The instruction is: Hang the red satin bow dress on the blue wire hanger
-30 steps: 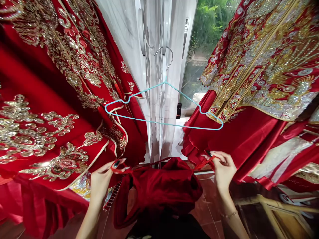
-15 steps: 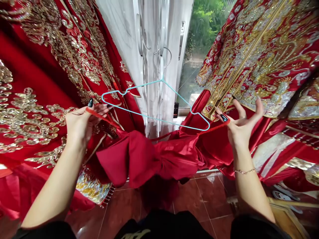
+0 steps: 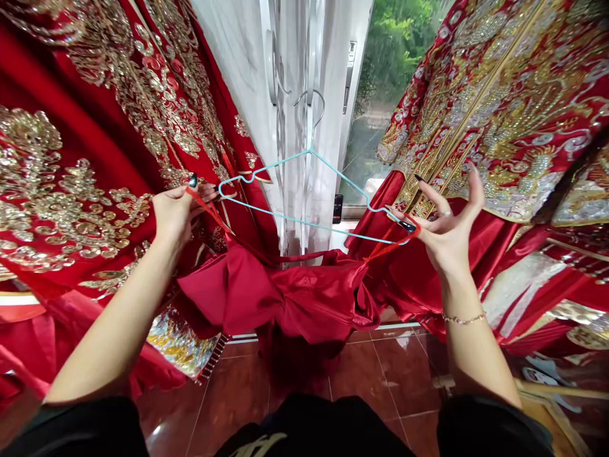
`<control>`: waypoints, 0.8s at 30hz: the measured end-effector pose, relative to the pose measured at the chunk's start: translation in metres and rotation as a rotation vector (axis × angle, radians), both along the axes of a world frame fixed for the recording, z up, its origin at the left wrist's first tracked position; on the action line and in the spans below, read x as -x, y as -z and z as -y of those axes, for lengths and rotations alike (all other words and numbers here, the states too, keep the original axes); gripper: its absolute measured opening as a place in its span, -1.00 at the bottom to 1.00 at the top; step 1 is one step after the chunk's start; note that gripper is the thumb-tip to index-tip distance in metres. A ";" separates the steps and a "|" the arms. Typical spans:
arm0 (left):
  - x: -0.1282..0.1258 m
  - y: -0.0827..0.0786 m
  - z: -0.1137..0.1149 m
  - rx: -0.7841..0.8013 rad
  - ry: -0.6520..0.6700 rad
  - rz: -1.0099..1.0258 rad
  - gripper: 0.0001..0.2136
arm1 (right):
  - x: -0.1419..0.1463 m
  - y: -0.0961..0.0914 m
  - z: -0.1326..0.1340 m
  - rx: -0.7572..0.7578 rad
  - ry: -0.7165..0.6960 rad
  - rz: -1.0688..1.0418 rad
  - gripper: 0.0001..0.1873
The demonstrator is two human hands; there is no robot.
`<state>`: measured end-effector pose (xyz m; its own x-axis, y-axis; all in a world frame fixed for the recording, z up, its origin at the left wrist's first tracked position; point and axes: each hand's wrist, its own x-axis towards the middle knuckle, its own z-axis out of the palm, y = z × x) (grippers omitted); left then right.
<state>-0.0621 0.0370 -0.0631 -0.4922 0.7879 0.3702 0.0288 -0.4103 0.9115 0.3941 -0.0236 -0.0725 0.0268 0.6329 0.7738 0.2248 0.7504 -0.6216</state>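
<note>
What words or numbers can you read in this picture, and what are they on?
No word or number can be read for sure.
Pale print on the black top: cut off by the picture's edge and too blurred to read.
Small black device: any marks on it are too small to read.

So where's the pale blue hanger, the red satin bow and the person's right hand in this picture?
Pale blue wire hanger [image 3: 304, 222]: head view, on its bottom bar.
Red satin bow [image 3: 271, 295]: head view, on its middle.
Right hand [image 3: 447, 244]: head view, on the back of the hand.
</note>
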 end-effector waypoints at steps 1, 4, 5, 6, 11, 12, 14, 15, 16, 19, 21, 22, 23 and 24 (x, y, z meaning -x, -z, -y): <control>-0.003 -0.002 -0.006 0.022 0.027 -0.013 -0.79 | 0.003 -0.008 -0.002 -0.026 -0.018 0.026 0.22; -0.011 -0.007 -0.020 0.055 0.076 -0.047 -0.82 | 0.014 -0.026 -0.010 -0.079 -0.043 0.101 0.20; -0.014 -0.008 -0.024 0.056 0.086 -0.058 -0.82 | 0.017 -0.030 -0.013 -0.075 -0.051 0.131 0.19; -0.016 -0.010 -0.025 0.056 0.098 -0.071 -0.82 | 0.020 -0.033 -0.017 -0.072 -0.062 0.158 0.16; -0.021 -0.022 -0.019 0.054 0.156 -0.185 -0.80 | 0.026 -0.038 -0.037 -0.059 -0.123 0.228 -0.09; -0.020 -0.024 -0.017 0.059 0.172 -0.212 -0.80 | 0.026 -0.038 -0.040 -0.039 -0.118 0.229 -0.15; -0.020 -0.029 -0.013 0.056 0.200 -0.269 -0.80 | 0.026 -0.036 -0.046 0.006 -0.097 0.217 -0.26; -0.019 -0.032 -0.012 0.042 0.207 -0.298 -0.79 | 0.026 -0.035 -0.048 0.025 -0.088 0.210 -0.30; -0.019 -0.034 -0.011 0.015 0.207 -0.328 -0.78 | 0.026 -0.034 -0.050 0.035 -0.082 0.201 -0.30; -0.021 -0.044 -0.011 -0.072 0.193 -0.439 -0.77 | 0.026 -0.028 -0.056 0.045 -0.056 0.160 -0.28; -0.027 -0.051 -0.011 -0.078 0.202 -0.547 -0.80 | 0.026 -0.023 -0.060 0.049 -0.043 0.108 -0.30; -0.031 -0.055 -0.011 -0.069 0.218 -0.608 -0.81 | 0.026 -0.021 -0.063 0.054 -0.043 0.081 -0.32; -0.034 -0.060 -0.012 -0.056 0.241 -0.667 -0.82 | 0.027 -0.019 -0.066 0.062 -0.046 0.058 -0.35; -0.038 -0.064 -0.013 -0.040 0.270 -0.723 -0.83 | 0.027 -0.018 -0.068 0.074 -0.051 0.045 -0.39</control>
<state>-0.0241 0.0500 0.0009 0.0903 0.8252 0.5575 0.5057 -0.5203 0.6882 0.3672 0.0447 -0.0549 -0.0409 0.6877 0.7248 0.2164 0.7143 -0.6655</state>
